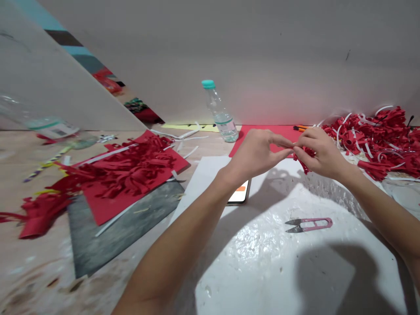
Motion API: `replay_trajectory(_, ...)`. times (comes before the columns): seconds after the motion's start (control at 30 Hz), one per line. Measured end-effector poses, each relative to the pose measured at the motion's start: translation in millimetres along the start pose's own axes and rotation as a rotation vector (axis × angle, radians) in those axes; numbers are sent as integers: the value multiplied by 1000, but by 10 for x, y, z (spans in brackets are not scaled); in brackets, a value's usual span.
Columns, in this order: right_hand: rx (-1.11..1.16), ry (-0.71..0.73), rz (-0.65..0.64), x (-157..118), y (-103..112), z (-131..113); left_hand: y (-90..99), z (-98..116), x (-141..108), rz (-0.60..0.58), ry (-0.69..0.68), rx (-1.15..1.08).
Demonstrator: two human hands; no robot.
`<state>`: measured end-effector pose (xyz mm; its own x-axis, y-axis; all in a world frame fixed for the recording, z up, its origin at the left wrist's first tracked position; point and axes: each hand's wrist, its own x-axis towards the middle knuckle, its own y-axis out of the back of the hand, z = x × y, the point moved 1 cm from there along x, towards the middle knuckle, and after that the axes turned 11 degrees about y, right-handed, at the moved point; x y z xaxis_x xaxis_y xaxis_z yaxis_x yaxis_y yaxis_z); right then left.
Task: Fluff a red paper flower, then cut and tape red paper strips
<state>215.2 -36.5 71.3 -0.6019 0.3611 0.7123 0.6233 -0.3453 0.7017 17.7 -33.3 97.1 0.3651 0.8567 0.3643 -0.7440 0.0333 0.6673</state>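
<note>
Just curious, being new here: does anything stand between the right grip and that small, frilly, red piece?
Nothing visible does: the right grip holds the frilly red piece, with the left grip close beside.

You can read no words or numbers here. The label (226,126) on your upright bottle (215,105) and the label (62,128) on the far-left bottle (36,122) are illegible; your phone's lit screen (239,193) shows 1 orange patch, its lettering unreadable.
</note>
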Motion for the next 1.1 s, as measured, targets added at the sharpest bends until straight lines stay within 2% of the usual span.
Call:
replay_trajectory(0.33, 8, 23, 13, -15, 6, 0, -44, 11, -1, 63, -94, 83)
replay_trajectory(0.53, 9, 16, -14, -5, 9, -16, -113, -5, -2, 155, -161, 244)
replay_trajectory(0.9, 19, 31, -16, 9, 18, -37, -166, -11, -14, 215, -153, 238)
replay_trajectory(1.1, 8, 32, -9, -1, 13, -16, -136, -4, -5, 196, -118, 239)
